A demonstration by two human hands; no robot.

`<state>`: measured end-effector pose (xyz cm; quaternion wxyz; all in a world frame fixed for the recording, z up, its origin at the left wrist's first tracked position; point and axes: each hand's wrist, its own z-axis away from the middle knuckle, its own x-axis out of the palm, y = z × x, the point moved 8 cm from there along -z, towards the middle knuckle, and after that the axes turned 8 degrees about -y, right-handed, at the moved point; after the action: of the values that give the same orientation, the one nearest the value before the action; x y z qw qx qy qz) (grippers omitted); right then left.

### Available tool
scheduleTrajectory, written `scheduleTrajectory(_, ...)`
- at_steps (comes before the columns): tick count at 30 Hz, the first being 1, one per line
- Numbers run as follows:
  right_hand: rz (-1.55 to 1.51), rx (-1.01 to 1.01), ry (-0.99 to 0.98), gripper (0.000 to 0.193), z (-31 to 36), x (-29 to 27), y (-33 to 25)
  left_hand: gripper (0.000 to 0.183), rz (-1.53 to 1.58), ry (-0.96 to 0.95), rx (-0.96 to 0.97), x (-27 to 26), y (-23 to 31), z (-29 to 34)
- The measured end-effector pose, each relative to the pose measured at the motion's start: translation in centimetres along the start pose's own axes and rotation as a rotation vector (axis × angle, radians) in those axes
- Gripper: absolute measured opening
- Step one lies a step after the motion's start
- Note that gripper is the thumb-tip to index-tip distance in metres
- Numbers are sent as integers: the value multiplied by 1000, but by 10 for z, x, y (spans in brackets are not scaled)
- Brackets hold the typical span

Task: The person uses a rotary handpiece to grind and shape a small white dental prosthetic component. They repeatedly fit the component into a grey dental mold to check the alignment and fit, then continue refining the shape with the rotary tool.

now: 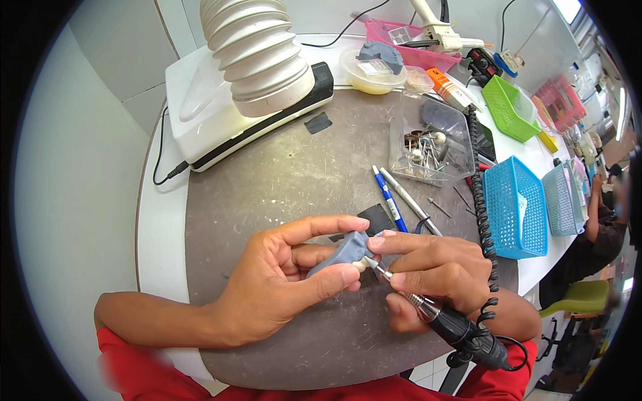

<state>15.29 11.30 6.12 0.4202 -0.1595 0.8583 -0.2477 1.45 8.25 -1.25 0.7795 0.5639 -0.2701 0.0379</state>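
We can read no text with certainty. We note small marks on a blue pen (390, 199), lying just beyond the fingers (398, 243) of the right hand (447, 271), and print on an orange-and-white package (448, 90), well beyond those fingers; both too small to make out.

Left hand (257, 287): your thumb (331, 282) faces your bent fingers (314, 230)
Right hand (445, 267): you close a pen-like grip just beside your left hand
Forearms (167, 322): yours angle inward from both lower sides
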Motion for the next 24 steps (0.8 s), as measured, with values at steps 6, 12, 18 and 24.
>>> scheduleTrajectory(6, 8, -1, 4, 32, 1, 0, 0, 52, 6, -6, 8, 0, -1, 0)
scheduleTrajectory(12, 20, -8, 16, 32, 1, -1, -1, 51, 18, -8, 1, 1, 0, 0)
scheduleTrajectory(18, 19, -6, 23, 31, 1, 0, 0, 51, 14, -5, -7, 0, -1, -1)
scheduleTrajectory(24, 9, -5, 11, 31, 1, 1, 0, 51, 22, -15, -8, 1, -1, -1)
